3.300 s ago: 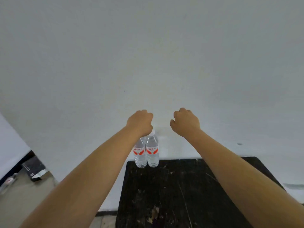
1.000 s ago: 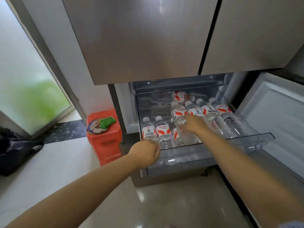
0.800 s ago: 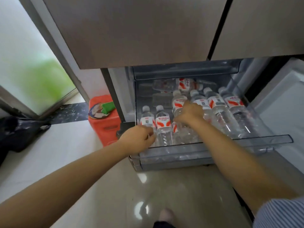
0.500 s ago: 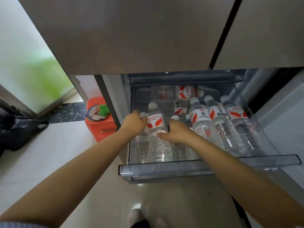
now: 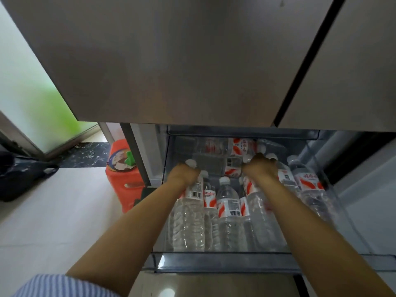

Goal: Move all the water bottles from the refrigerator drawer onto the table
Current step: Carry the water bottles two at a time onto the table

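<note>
Head view: both arms reach forward and down into the pulled-out refrigerator drawer (image 5: 225,261), which sits under the closed steel doors (image 5: 171,61). The left hand (image 5: 183,175) is curled over the neck of the leftmost bottle (image 5: 188,213), its fingers clenched around it just below the white cap. The right hand (image 5: 260,168) is knuckles-up, fingers wrapped over the top of a second bottle (image 5: 257,211) whose clear body runs back beneath the wrist.

Between the two sets of fingers stands an upright middle bottle (image 5: 228,211), free of both hands, with another red-labelled bottle close behind it. Right of the right fingers, two more bottles (image 5: 308,189) lean against the drawer's clear side wall. Beyond the fingers a bottle lies on its side along the rear wall (image 5: 242,146).

The clear front lip of the drawer runs across below both forearms; above the caps there is open room up to the lower edge of the doors. Left of the left fingers, outside the drawer, an orange stool (image 5: 124,179) stands on the pale floor (image 5: 53,211). A striped sleeve (image 5: 53,286) shows at the lower left.
</note>
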`<state>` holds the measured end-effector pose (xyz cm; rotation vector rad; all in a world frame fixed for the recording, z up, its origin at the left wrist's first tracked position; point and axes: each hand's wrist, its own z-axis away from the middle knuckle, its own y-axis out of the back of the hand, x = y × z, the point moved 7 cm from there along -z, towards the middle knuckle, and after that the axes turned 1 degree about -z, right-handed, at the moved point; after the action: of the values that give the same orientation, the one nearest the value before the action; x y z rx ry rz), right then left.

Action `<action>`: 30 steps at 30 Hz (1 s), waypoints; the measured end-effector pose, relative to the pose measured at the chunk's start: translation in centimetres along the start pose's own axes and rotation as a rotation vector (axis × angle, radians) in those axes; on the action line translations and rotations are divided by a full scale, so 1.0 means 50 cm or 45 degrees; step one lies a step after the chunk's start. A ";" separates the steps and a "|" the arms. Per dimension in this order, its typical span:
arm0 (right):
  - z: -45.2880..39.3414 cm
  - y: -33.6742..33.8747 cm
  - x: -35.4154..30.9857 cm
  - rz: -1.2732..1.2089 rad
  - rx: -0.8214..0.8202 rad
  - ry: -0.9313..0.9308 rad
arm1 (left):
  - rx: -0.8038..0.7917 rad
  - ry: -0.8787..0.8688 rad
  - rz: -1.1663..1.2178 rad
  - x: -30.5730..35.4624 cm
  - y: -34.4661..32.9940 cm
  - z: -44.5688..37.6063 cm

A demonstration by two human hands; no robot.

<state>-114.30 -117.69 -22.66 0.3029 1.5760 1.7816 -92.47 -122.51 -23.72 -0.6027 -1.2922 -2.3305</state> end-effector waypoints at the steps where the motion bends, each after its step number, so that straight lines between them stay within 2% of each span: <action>1: 0.002 -0.013 0.000 -0.159 -0.072 -0.005 | 0.001 0.004 0.053 -0.002 -0.001 0.000; 3: 0.017 -0.035 -0.016 -0.438 -0.232 0.001 | 0.003 -0.008 0.208 -0.001 0.005 0.004; 4: 0.027 -0.033 -0.030 -0.483 -0.262 0.016 | 0.006 -0.006 0.314 -0.001 0.012 0.006; 6: 0.051 -0.013 -0.066 -0.443 -0.296 0.062 | 0.008 0.016 0.578 0.002 0.035 0.018; 8: 0.091 0.015 -0.110 -0.346 -0.293 0.192 | 0.031 -0.058 0.666 0.016 0.068 0.041; 10: 0.158 0.042 -0.145 -0.200 -0.172 0.402 | 0.089 -0.217 0.578 0.031 0.107 0.083; 13: 0.281 0.093 -0.166 -0.123 0.116 0.645 | 0.259 -0.401 0.484 0.022 0.160 0.162; 21: 0.578 0.219 -0.265 -0.455 0.601 0.990 | 1.025 -0.582 0.632 -0.100 0.345 0.455; 23: 0.670 0.231 -0.308 -0.532 0.636 1.109 | 1.170 -0.605 0.653 -0.158 0.414 0.553; 26: 0.798 0.240 -0.379 -0.613 0.632 1.211 | 1.360 -0.591 0.498 -0.257 0.493 0.704; 30: 0.961 0.198 -0.498 -0.789 0.396 1.270 | 1.444 -0.341 0.312 -0.455 0.554 0.867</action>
<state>-71.01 -97.05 4.28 -0.9889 2.2648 1.1999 -51.29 -95.49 3.47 -0.6011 -2.1805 -1.0329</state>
